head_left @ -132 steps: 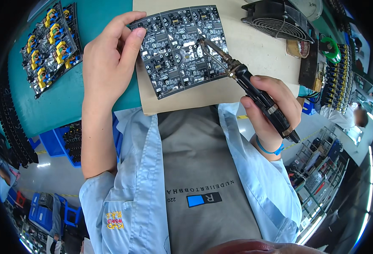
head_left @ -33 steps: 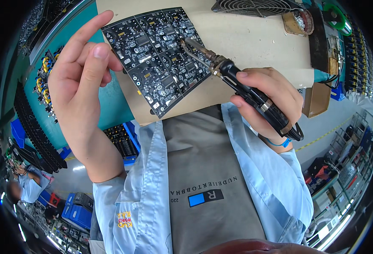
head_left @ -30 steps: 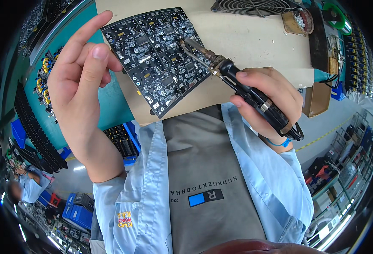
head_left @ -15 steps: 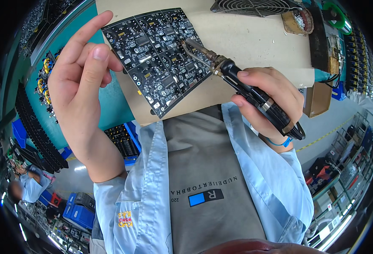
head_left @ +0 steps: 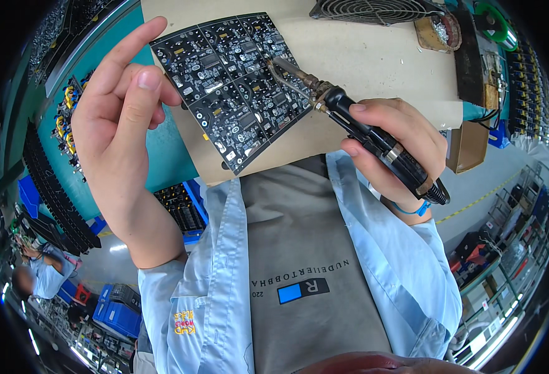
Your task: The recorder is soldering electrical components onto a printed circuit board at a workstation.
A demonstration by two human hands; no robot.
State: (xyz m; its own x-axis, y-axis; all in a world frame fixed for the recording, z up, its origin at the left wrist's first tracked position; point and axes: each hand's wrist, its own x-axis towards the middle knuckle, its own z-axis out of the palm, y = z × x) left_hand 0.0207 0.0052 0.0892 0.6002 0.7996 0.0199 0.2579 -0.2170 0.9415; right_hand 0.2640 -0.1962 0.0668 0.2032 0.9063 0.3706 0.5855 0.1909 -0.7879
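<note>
A black circuit board panel [head_left: 240,100], divided into several sections crowded with small parts, lies at an angle in front of me. At its left edge is my left hand [head_left: 122,106], the index finger stretched out and the thumb apart. Its other fingers are curled, and one fingertip meets or nearly meets the board's edge. My right hand [head_left: 405,140] is wrapped round the black handle of a soldering iron [head_left: 374,137] with a thin metal tube along its tip. That tip points left onto the upper right part of the board.
Brown paper [head_left: 374,68] covers the green bench [head_left: 168,159]. A round fan grille [head_left: 377,9] stands at the back, beside a tin of metallic scraps [head_left: 439,31] and a green spool [head_left: 495,28]. Yellow and black components [head_left: 69,121] lie left; a cardboard box [head_left: 470,146] sits right.
</note>
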